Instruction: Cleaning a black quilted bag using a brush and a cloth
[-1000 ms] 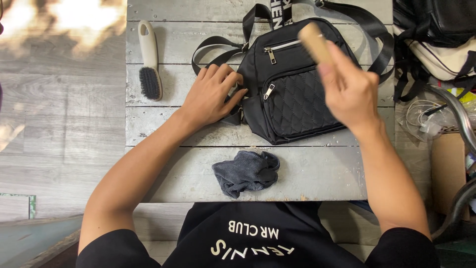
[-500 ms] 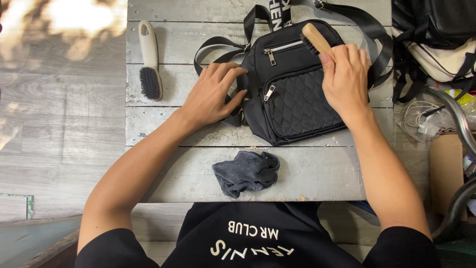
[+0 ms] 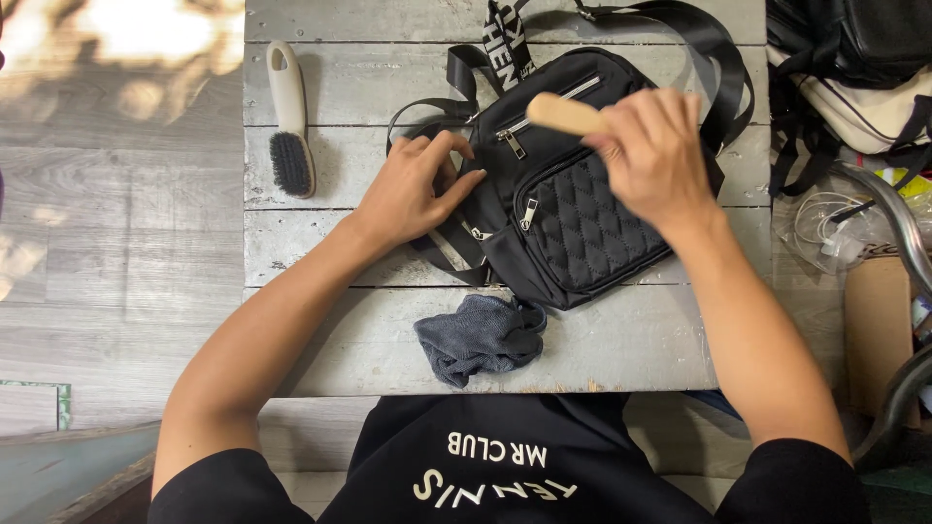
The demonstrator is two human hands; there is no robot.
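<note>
Bag [image 3: 582, 223] turned, right hand [image 3: 650, 155] gripping wooden brush [image 3: 568, 114], left hand [image 3: 413, 189] pinning bag, cloth [image 3: 481, 335] near

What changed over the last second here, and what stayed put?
The black bag turned, its lower end swinging toward the grey cloth and now touching it. The right hand keeps its grip on the wooden brush, which swung from pointing up and away to lying across the upper pocket. The left hand stays pressed on the bag's left side. The cloth and the white-handled brush have not moved.
</note>
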